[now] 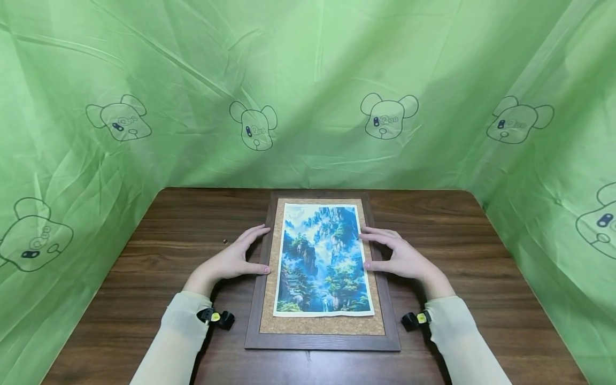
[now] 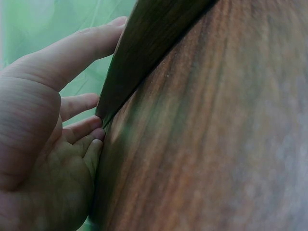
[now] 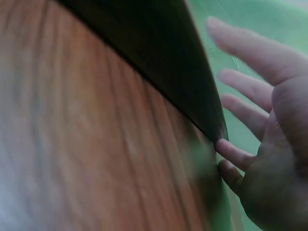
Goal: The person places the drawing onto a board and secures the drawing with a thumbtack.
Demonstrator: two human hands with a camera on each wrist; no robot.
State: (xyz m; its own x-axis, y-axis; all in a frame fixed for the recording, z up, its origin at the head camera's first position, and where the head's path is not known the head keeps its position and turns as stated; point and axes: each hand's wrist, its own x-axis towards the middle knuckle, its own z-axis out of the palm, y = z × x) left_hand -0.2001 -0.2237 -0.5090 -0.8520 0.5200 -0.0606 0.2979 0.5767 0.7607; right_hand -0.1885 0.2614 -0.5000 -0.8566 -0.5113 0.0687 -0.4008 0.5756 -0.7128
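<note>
A cork board [image 1: 322, 325] in a dark wooden frame [image 1: 322, 342] lies on the wooden table. On the cork rests a printed landscape picture [image 1: 323, 262] of blue mountains and trees, with a white border. My left hand [image 1: 234, 259] is at the frame's left side, thumb and fingers spread along it; in the left wrist view its fingertips meet the frame's side. My right hand [image 1: 397, 254] reaches over the frame's right side, fingertips at the picture's right edge. In the right wrist view, its fingers are spread beside the frame's dark side [image 3: 159, 48].
The brown wood-grain table [image 1: 457, 235] extends to both sides. Green cloth [image 1: 308, 80] with bear-head outlines hangs behind and at both sides. A tiny dark bit [image 1: 224, 241] lies left of the frame. Small black devices [image 1: 226, 320] are strapped at both wrists.
</note>
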